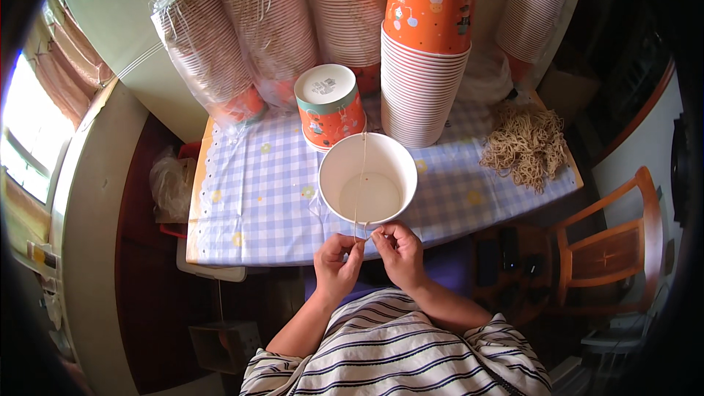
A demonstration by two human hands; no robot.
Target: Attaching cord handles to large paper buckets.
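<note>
A white-lined paper bucket stands mouth up at the table's near edge. A thin tan cord runs across its opening from the far rim to the near rim. At that near rim my left hand pinches the cord between thumb and fingers. My right hand, close beside it, also pinches the cord by the rim. The exact shape of the cord between my fingertips is too small to tell. Behind the bucket, an orange and green paper bucket sits upside down.
A tall stack of nested buckets rises behind on the right. Several plastic-wrapped stacks line the back. A heap of tan cords lies at the right on the checked tablecloth. A wooden chair stands to the right.
</note>
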